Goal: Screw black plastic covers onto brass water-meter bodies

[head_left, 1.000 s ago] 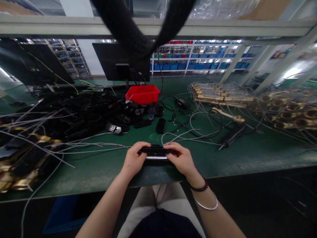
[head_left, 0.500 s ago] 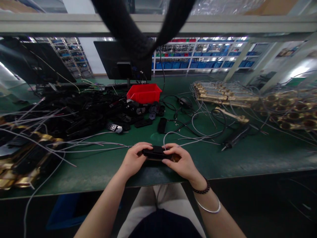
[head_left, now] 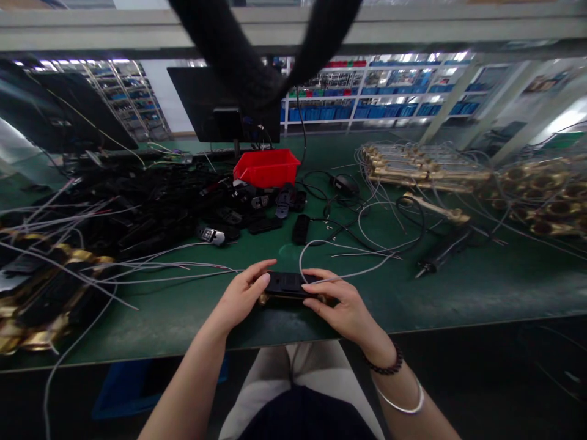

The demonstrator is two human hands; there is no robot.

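A long black plastic housing [head_left: 285, 283] lies level near the table's front edge, with brass-coloured metal [head_left: 263, 299] showing beneath its ends. My left hand [head_left: 242, 299] is closed about the left end, thumb against the black part and index finger stretched behind it. On the right end, my right hand [head_left: 342, 302] grips the housing between thumb and fingers. A thin grey cable [head_left: 302, 253] loops up by the right fingertips and curves away to the right. The undersides of the piece and some fingertips are hidden.
Black plastic parts [head_left: 151, 201] are heaped at left, beside brass bodies [head_left: 55, 305] with grey cables. A red bin [head_left: 266, 168] stands behind. At right are an electric screwdriver [head_left: 444, 250], a loose brass piece [head_left: 435, 208] and stacked brass pieces [head_left: 413, 168]. Small screws [head_left: 328, 227] lie mid-table.
The housing has tipped so that more of its black top shows. My left thumb and index finger have shifted at its left end. The right hand keeps its grip; the grey cable loop has moved slightly.
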